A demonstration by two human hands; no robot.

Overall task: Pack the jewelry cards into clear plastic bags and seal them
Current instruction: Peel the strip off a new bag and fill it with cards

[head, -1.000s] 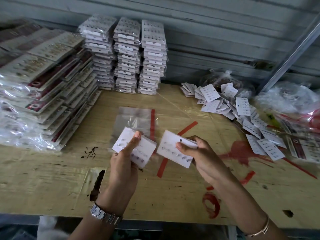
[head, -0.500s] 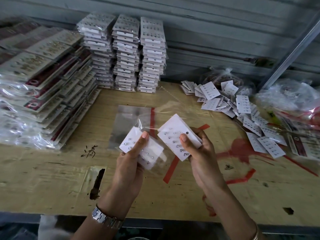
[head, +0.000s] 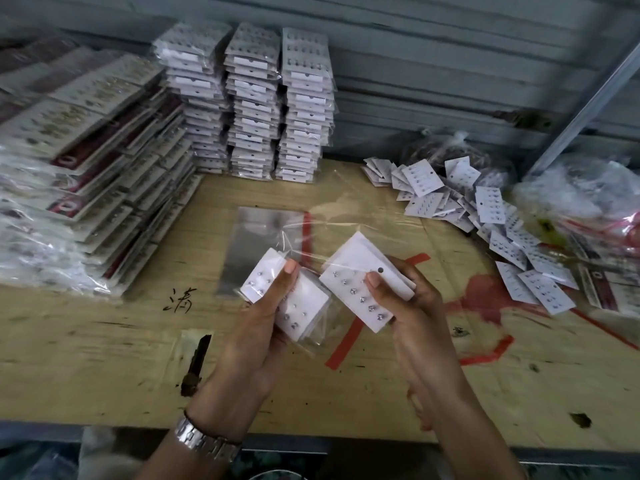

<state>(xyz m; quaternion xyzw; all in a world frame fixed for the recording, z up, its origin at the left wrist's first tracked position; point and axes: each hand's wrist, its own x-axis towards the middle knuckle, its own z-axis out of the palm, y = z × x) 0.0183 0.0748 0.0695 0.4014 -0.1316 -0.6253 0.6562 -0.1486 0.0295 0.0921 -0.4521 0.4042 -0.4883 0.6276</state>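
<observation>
Your left hand [head: 258,327] pinches bagged earring cards [head: 306,306], your right hand [head: 415,306] another card stack [head: 353,271]. An inked "满" [head: 178,299] marks the wooden table [head: 104,341] under a grey slatted wall [head: 415,64].

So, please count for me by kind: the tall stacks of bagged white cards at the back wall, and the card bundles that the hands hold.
Tall stacks of bagged white cards: 3
Card bundles: 2, one in the left hand, one in the right hand
Total: 5
</observation>
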